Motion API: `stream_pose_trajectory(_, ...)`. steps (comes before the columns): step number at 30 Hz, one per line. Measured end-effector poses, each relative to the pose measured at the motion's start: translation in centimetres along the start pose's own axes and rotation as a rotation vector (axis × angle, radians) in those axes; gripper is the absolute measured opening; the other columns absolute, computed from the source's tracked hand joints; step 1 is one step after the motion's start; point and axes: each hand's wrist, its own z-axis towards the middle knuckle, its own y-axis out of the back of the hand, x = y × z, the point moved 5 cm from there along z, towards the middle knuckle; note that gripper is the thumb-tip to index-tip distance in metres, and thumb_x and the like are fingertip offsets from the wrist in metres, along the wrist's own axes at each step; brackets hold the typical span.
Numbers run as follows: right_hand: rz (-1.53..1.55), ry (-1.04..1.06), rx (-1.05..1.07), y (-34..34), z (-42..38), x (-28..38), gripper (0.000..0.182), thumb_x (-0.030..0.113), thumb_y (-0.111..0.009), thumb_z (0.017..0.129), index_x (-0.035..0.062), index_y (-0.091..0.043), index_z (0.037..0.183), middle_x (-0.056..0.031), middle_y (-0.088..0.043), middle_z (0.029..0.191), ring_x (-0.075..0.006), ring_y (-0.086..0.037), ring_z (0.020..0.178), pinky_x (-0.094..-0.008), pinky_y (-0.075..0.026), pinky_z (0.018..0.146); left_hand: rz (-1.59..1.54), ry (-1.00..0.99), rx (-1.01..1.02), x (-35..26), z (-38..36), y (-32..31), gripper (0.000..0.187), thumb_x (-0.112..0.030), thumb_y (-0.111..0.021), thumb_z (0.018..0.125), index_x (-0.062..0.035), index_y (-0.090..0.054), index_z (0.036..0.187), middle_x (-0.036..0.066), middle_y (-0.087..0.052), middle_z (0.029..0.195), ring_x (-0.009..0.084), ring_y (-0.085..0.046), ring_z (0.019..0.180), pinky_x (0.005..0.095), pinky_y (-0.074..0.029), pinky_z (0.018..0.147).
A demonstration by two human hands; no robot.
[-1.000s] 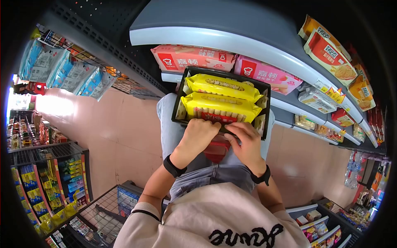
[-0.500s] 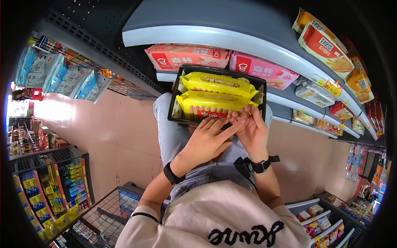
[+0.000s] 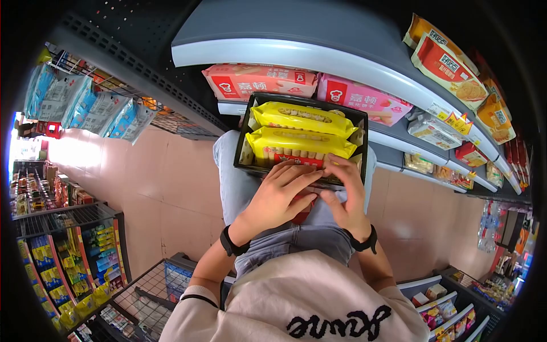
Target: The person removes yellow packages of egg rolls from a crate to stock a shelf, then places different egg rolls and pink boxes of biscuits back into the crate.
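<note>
1. Black tray [image 3: 246,142] with two yellow biscuit packs [image 3: 301,142] resting on the lap, just below the shelf [image 3: 296,48].
2. Left hand [image 3: 279,196] flat, fingers spread over the tray's near edge; right hand [image 3: 347,199] curled there, grip unclear.
3. Probably light, crinkly, slippery wrap (brittle contents); best supported by the tray's rims.
4. Near rim hidden beneath both hands.

- A peach tiled floor [image 3: 165,188] is seen between aisles.
- Grey shelves [image 3: 319,51] are stocked with snack packets [image 3: 450,62].
- Bright light [image 3: 74,151] is reflected at far left.
</note>
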Motion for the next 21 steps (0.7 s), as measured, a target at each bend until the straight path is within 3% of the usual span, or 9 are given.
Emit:
stream_pose_trajectory(1,0.000,0.000,0.001,0.0,-0.2,0.2,0.044,0.026,-0.067,0.078,0.0025,-0.057,0.114,-0.0136,-0.057,0.102,-0.0326,-0.050,0.109,-0.0421,-0.041,0.092,0.003,-0.013,-0.008,0.0,0.0,0.2,0.041,-0.015,-0.068,0.073,-0.0083,-0.058,0.112,0.011,-0.059,0.109,0.0310,-0.056,0.100,0.0436,-0.041,0.094)
stream_pose_trajectory(3,-0.228,0.197,0.075,-0.4,-0.7,1.6,0.044,0.025,-0.068,0.076,0.0038,-0.057,0.113,-0.0129,-0.058,0.106,-0.0338,-0.049,0.112,-0.0448,-0.040,0.094,0.005,-0.026,-0.016,0.2,0.0,0.4,0.038,-0.015,-0.068,0.073,-0.0076,-0.059,0.109,0.011,-0.059,0.108,0.0300,-0.056,0.100,0.0440,-0.040,0.095)
stream_pose_trajectory(7,-0.300,0.317,0.133,-1.0,-1.7,2.7,0.047,0.024,-0.068,0.075,0.0070,-0.055,0.117,-0.0122,-0.057,0.111,-0.0337,-0.047,0.118,-0.0502,-0.038,0.099,0.087,-0.078,-0.035,0.3,-0.3,0.6,0.032,-0.015,-0.068,0.072,-0.0073,-0.060,0.103,0.009,-0.060,0.108,0.0277,-0.057,0.100,0.0454,-0.039,0.097)
stream_pose_trajectory(15,-0.298,0.354,0.137,-1.4,-2.0,3.7,0.050,0.023,-0.071,0.073,0.0097,-0.055,0.118,-0.0121,-0.055,0.118,-0.0319,-0.046,0.120,-0.0505,-0.037,0.101,0.162,-0.101,-0.023,0.4,-0.8,0.9,0.033,-0.019,-0.068,0.073,-0.0079,-0.062,0.103,0.007,-0.061,0.105,0.0254,-0.057,0.099,0.0447,-0.039,0.098)
stream_pose_trajectory(17,-0.304,0.387,0.140,-1.6,-2.2,3.7,0.052,0.025,-0.071,0.073,0.0116,-0.054,0.120,-0.0135,-0.052,0.126,-0.0344,-0.042,0.124,-0.0522,-0.033,0.103,0.139,-0.072,0.015,0.6,-0.9,0.9,0.046,-0.020,-0.068,0.074,-0.0097,-0.057,0.118,0.010,-0.058,0.112,0.0290,-0.053,0.108,0.0478,-0.035,0.100)
stream_pose_trajectory(18,-0.303,0.388,0.140,-1.7,-2.2,3.8,0.052,0.025,-0.071,0.073,0.0116,-0.054,0.120,-0.0135,-0.052,0.126,-0.0344,-0.042,0.124,-0.0522,-0.033,0.103,0.141,-0.071,0.014,0.4,-0.8,0.9,0.046,-0.020,-0.068,0.074,-0.0097,-0.057,0.118,0.010,-0.058,0.112,0.0290,-0.053,0.108,0.0478,-0.035,0.100)
stream_pose_trajectory(20,-0.394,0.334,0.142,-1.7,-1.9,4.0,0.055,0.028,-0.069,0.075,0.0144,-0.052,0.125,-0.0162,-0.043,0.136,-0.0383,-0.035,0.129,-0.0547,-0.027,0.105,0.198,-0.018,-0.034,0.0,-0.6,1.3,0.067,-0.022,-0.069,0.072,-0.0111,-0.044,0.133,0.016,-0.047,0.130,0.0348,-0.039,0.124,0.0519,-0.026,0.105)
stream_pose_trajectory(21,-0.394,0.335,0.143,-1.8,-1.9,3.9,0.055,0.028,-0.069,0.075,0.0144,-0.052,0.125,-0.0162,-0.043,0.136,-0.0383,-0.035,0.129,-0.0547,-0.027,0.105,0.199,-0.017,-0.035,-0.1,-0.6,1.3,0.067,-0.022,-0.069,0.072,-0.0111,-0.044,0.133,0.016,-0.047,0.130,0.0348,-0.039,0.124,0.0519,-0.026,0.105)
